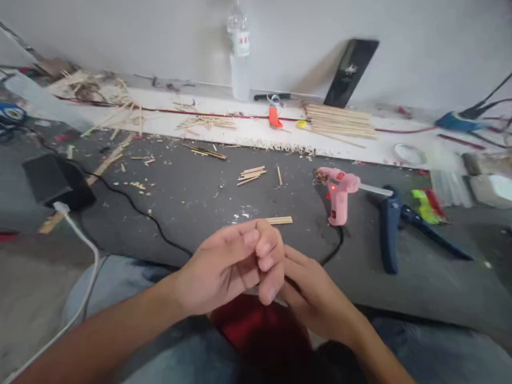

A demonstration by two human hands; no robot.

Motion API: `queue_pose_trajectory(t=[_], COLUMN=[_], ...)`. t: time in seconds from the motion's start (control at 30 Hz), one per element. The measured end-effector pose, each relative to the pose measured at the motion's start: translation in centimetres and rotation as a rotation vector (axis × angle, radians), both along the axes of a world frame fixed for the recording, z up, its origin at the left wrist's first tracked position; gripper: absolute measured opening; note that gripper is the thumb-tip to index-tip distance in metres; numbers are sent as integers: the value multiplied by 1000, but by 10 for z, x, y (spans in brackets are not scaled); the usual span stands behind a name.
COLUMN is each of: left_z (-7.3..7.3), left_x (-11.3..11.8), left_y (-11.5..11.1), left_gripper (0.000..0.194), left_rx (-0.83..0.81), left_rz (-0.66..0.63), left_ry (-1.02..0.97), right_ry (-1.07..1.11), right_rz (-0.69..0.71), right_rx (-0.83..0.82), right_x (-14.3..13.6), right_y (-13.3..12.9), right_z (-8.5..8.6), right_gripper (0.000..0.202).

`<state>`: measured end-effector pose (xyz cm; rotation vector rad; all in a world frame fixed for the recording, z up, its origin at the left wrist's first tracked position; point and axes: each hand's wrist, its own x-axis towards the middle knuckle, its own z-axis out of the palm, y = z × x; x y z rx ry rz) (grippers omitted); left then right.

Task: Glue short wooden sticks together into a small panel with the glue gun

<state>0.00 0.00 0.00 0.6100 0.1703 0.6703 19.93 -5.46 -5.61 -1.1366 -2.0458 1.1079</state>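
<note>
A pale wall [160, 37] stands behind a grey table [192, 197] littered with splinters [138, 185]. At its near edge, the left hand [230, 269] has its fingers [270, 261] curled, thumb close to their tips; whether they pinch anything thin is not clear. The right hand [314, 293] meets it, its fingertips hidden behind, so its grip cannot be judged.

Just beyond the left hand, partly covered by it, lie short sticks [282, 220]; a second pile [251, 175] lies farther out. To the right rests a pink glue gun [340, 194] with a lit spot, its cord [338, 245] running down near the right hand, then a blue cutter [390, 229]. Long sticks [340, 121] lie at the back.

The gun is probably hot: a forearm catching the cord could drag it over and burn skin. A careless knuckle could scatter the short sticks among the splinters.
</note>
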Motion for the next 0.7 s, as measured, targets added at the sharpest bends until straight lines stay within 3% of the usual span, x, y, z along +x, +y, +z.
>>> queue_pose_trajectory(t=[0.7], left_z=[2], left_x=[-1], left_y=[2], left_gripper=[26], left_rx=[-65], left_rz=[36], left_ry=[64], right_ry=[-48], right_rz=[-10], right_rx=[36], right_x=[-1], right_y=[0], right_z=[-1], right_gripper=[25])
